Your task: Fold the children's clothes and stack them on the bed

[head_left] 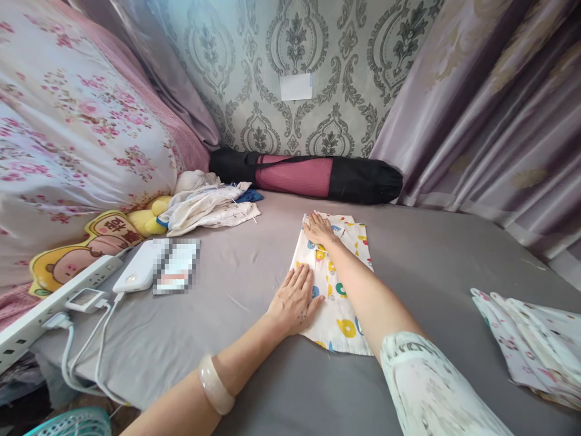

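Note:
A small white garment (338, 315) with coloured ring prints lies folded into a narrow strip on the grey bed sheet (426, 266). My left hand (297, 300) rests flat on the garment's near left edge, fingers stretched out. My right hand (318, 229) lies flat on the garment's far left corner, fingers spread, with my forearm crossing over the cloth. Neither hand grips anything. A pale bangle (215, 384) sits on my left wrist.
A pile of white clothes (209, 206) and a yellow soft toy (147, 221) lie at the back left. A power bank (140, 266), a phone and a power strip (54, 297) sit at the left. A rolled mat in a black bag (308, 175) lies against the wall. Folded floral cloth (531, 345) lies at the right.

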Tool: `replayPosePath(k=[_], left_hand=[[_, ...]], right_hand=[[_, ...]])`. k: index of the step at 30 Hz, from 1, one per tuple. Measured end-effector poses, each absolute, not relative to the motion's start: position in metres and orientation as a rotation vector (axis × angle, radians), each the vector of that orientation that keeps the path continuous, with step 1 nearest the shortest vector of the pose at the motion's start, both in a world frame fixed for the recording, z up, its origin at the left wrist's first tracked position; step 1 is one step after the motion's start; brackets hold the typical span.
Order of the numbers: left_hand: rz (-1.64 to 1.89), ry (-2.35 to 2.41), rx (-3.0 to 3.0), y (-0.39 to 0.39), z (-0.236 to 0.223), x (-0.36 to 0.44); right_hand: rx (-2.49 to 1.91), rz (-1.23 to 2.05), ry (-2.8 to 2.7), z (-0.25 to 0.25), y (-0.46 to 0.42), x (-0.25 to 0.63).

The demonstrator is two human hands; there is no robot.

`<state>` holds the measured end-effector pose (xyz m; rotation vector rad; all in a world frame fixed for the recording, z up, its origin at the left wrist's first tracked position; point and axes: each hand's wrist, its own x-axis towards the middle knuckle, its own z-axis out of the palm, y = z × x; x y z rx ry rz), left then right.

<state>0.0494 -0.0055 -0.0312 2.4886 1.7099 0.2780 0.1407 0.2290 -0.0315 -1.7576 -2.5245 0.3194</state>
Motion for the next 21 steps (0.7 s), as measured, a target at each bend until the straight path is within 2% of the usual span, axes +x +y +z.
replayPosePath(k=[6,16,21], left_hand=[[0.276,1.712,2.490,-0.005,-0.032,0.050],[0.264,1.730,2.493,-0.005,-0.033,0.049],[0.279,1.726,2.502,-0.006,-0.032,0.049]], right_hand=[[-1.826,0.223,-2.391,-0.028,0.225,0.151],[-1.776,0.290,-2.353,-0.032,0.220,0.154],[-1.887,0.221,-2.122,-0.028,0.222,0.181]])
